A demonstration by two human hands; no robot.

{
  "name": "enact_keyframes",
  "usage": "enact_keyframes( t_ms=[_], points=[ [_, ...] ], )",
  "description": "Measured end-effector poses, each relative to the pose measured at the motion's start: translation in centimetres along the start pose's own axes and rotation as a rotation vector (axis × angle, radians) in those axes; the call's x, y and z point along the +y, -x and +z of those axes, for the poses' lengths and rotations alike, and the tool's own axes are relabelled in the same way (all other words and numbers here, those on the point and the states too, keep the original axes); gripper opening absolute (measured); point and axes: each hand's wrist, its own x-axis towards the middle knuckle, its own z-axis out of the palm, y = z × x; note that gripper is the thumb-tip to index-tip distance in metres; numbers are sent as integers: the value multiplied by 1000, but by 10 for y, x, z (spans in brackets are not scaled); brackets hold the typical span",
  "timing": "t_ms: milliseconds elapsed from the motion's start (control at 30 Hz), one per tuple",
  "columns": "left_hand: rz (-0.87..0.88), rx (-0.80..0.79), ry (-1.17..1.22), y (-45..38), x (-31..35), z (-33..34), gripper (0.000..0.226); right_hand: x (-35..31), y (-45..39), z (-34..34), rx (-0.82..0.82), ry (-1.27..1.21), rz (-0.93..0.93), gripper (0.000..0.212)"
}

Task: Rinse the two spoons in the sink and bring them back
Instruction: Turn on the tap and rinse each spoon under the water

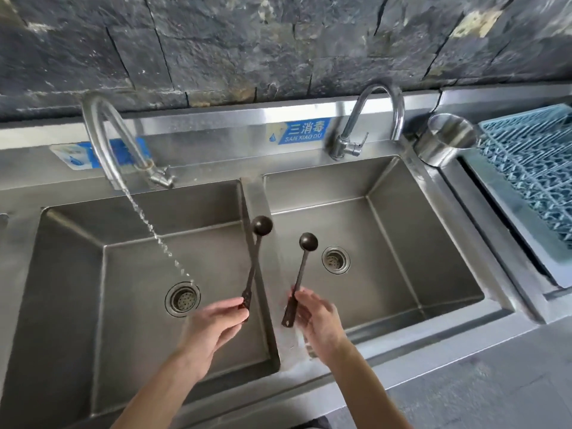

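Observation:
Two dark brown long-handled spoons are held upright over a steel double sink. My left hand (213, 320) grips the end of the left spoon (253, 261), whose round bowl rises above the divider (258, 196) between the basins. My right hand (315, 320) pinches the handle of the right spoon (301, 267) over the right basin (402, 243). A thin stream of water (154, 236) runs from the left tap (108, 144) toward the drain (182, 298) of the left basin (77, 289). Neither spoon touches the stream.
The right tap (371, 119) is off, above a second drain (335, 259). A steel cup (445, 140) stands at the sink's right rim, beside a blue drying rack (532, 168). A dark stone wall (278, 41) rises behind. A grey counter (479, 391) lies at the front right.

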Motion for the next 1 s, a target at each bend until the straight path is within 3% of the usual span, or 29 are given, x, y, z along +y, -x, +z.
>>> enact_keyframes(
  t_ms=[133, 333, 467, 667, 1000],
  points=[
    [28, 39, -79, -15, -18, 70, 35, -39, -23, -55, 18, 87, 14, 37],
    [-79, 98, 23, -54, -64, 175, 26, -74, -77, -119, 237, 274, 73, 16],
    [-176, 234, 20, -88, -99, 222, 22, -74, -117, -155, 290, 444, 116, 13],
    [-275, 452, -10, -147, -152, 240, 33, -46, -174, -183, 301, 623, 189, 20],
    [-358, 639, 114, -215, -218, 233, 34, 11, -248, -199, 216, 725, 295, 20]
  ],
)
